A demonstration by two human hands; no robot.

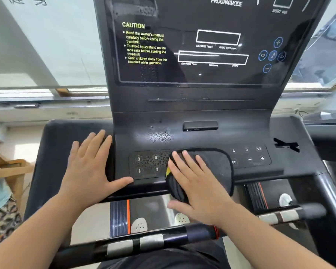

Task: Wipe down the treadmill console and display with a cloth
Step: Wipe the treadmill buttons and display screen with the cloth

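Here by a window, left hand rests flat on wet console, right hand flat on cloth.

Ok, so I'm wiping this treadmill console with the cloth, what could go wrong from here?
1. Your right hand presses the cloth flat over the middle keys, beside the arrow keypad. If the machine is powered, a press could register while your shoes are on the deck.
2. Spray droplets sit just below the slotted black piece. Wiping upward may push liquid into it.
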